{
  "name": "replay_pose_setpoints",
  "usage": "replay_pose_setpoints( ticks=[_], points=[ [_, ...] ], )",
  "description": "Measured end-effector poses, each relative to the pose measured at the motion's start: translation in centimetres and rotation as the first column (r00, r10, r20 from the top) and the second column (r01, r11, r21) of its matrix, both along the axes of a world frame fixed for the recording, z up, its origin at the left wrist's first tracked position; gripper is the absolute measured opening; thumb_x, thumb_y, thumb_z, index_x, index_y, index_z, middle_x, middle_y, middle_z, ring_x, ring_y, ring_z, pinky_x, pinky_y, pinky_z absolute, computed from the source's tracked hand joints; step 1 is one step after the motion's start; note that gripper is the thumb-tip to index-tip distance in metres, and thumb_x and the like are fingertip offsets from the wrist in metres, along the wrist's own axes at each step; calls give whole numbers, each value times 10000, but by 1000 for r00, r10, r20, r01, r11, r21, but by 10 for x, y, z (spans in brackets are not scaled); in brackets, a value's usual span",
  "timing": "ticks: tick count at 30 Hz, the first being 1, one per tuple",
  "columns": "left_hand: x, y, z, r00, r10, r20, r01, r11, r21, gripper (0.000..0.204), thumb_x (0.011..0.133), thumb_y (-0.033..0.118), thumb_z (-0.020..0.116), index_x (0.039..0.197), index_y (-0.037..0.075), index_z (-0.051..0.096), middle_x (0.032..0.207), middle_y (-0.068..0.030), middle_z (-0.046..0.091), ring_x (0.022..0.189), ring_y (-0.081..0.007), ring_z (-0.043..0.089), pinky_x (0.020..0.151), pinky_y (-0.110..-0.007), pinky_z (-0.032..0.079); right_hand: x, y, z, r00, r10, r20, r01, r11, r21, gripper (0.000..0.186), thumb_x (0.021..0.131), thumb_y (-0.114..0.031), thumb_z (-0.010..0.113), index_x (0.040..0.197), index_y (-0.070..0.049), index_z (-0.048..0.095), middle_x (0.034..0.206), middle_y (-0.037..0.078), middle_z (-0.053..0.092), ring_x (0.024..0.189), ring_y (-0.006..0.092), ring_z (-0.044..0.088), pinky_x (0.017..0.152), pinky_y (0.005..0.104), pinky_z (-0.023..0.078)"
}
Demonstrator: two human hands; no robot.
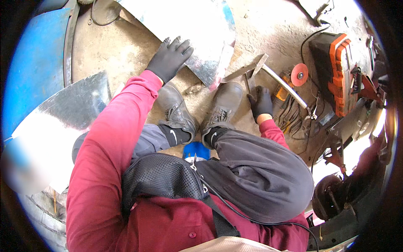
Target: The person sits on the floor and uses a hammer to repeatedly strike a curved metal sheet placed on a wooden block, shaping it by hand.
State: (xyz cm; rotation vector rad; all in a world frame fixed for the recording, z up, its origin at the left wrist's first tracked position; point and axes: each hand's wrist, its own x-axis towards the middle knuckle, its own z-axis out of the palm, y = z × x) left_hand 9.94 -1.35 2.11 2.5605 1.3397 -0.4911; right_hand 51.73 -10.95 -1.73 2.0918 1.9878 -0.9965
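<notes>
My left hand, in a black glove, lies with its fingers spread on the edge of a large shiny metal sheet. The sheet's lower corner reaches down close to my shoes. To the right of my shoes, my right hand, also gloved in black, is closed around the lower end of a flat, grey metal tool; its exact kind is unclear. Just beyond it lies a hammer with a long, light handle. A dark, curved metal piece lies beside the hammer head.
An angle grinder with a red disc lies right of the hammer. Several hand tools lie near a black and orange toolbox. Another metal sheet leans at left beside a blue panel. A black cable crosses the floor.
</notes>
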Motion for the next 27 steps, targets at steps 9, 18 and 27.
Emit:
replay_pose_setpoints(
  ticks=[9, 18, 27],
  points=[
    [-21, 5, -14, 987, 116, 112, -118, 993, 13, 520, 1007, 290, 642, 1492, 139, 531, 1603, -122, 457, 1504, -350, 398, 1257, -530, 296, -2, 13, -4, 991, -98, -88, 86, 987, -133, 438, 884, -252, 782, 1217, -14, 625, 1112, 229, 668, 1018, 423, 665, 909, 466, 536],
    [-19, 9, 2, 974, 158, 160, -143, 984, -102, 517, 1004, 315, 656, 1456, 88, 551, 1605, -160, 441, 1522, -376, 363, 1274, -521, 264, 11, 34, 65, 800, -561, -212, 291, 672, -681, 250, 874, -189, 741, 998, 7, 646, 681, 84, 623, 551, 178, 595, 532, 353, 483],
    [17, 17, 52, 634, 548, 545, -138, 774, -618, 553, 967, 349, 757, 1385, 20, 609, 1395, -162, 632, 1300, -307, 595, 1137, -426, 452, -22, 45, 127, 804, -464, -371, 218, 812, -542, 268, 1015, -264, 711, 1050, 1, 687, 818, 39, 650, 741, 115, 561, 668, 312, 462]
  ],
)
